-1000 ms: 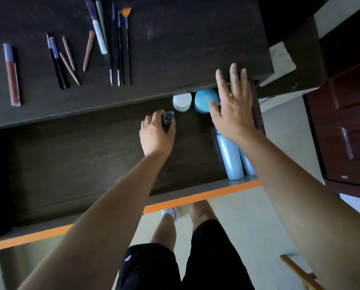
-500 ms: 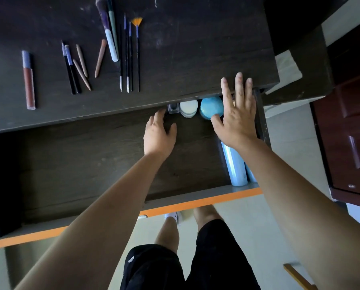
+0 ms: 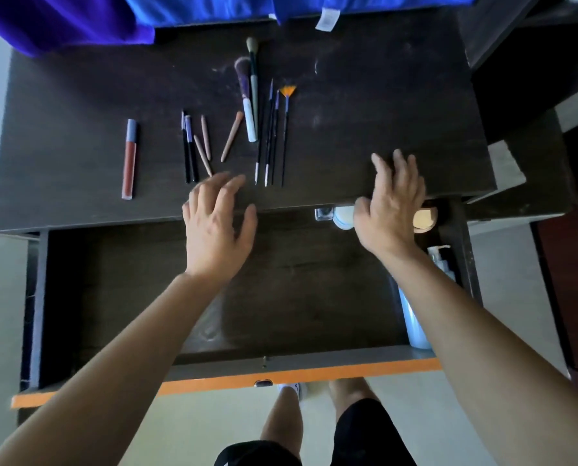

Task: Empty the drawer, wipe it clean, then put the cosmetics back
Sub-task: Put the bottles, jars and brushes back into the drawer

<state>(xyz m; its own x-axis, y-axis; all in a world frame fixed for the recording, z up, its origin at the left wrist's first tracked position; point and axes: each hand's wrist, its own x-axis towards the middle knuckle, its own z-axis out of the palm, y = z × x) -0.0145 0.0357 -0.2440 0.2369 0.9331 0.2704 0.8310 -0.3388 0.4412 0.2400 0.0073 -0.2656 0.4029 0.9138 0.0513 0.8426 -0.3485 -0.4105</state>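
Dark wood-grain desk [image 3: 381,95], orange-edged drawer [image 3: 314,375], reddish-brown lip gloss [image 3: 129,159], blue cloth [image 3: 196,8].

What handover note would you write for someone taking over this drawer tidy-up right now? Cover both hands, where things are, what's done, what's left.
Left hand: open, empty, over the back edge of the drawer.
Right hand: open, empty, by the white jar.
Drawer, right side: glass bottle, white jar, tan compact, pump bottle, blue tube.
Tabletop: lip gloss, pencils, brushes.
Done: those five seem returned.
Left: lip gloss, pencils, brushes go back in.
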